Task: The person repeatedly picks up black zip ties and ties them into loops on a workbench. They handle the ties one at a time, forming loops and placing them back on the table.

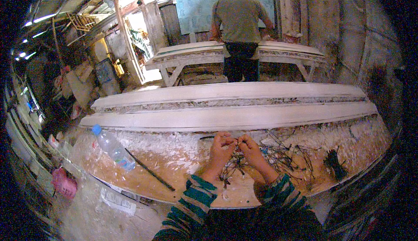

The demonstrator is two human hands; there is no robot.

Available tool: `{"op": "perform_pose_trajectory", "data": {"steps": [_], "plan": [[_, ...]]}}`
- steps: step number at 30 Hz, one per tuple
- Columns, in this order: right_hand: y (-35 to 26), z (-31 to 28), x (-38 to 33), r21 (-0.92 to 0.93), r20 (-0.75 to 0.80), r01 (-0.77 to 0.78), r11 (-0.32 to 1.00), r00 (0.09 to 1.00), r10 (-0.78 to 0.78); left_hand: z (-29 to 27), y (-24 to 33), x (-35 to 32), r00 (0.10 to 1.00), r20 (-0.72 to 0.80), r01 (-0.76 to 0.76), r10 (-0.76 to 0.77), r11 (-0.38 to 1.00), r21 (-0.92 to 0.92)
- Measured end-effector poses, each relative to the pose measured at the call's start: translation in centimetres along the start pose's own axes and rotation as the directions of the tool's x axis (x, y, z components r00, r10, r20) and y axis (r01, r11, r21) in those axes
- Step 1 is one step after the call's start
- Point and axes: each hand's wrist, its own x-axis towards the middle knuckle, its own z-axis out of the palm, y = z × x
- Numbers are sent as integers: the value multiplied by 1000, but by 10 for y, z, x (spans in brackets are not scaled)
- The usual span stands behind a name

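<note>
My left hand (221, 150) and my right hand (252, 151) meet over the near workbench, fingertips almost touching. Both have thumb and fingers pinched together. Whatever sits between the fingertips is too small to make out. Below and right of them spreads a loose tangle of thin dark strands (289, 157), like wire or twigs. A bundle of similar dark strands (334, 165) lies farther right. Just left of my left hand, a short dark piece (207, 137) rests on the bench. Beyond my hands lies a long white plaster-like strip (226, 118).
A second white strip (230, 94) runs behind the first. On the bench's (191, 157) left are a clear bottle (113, 147) with a blue cap and a dark rod (150, 170). Another person (241, 19) stands at a far table (287, 54). A pink basket (64, 183) sits at lower left.
</note>
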Motion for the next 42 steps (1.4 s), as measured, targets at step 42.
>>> {"op": "perform_pose_trajectory", "data": {"steps": [42], "plan": [[-10, -5, 4, -38, -110, -40, 998, 993, 36, -7, -6, 1, 984, 8, 178, -178, 984, -18]]}}
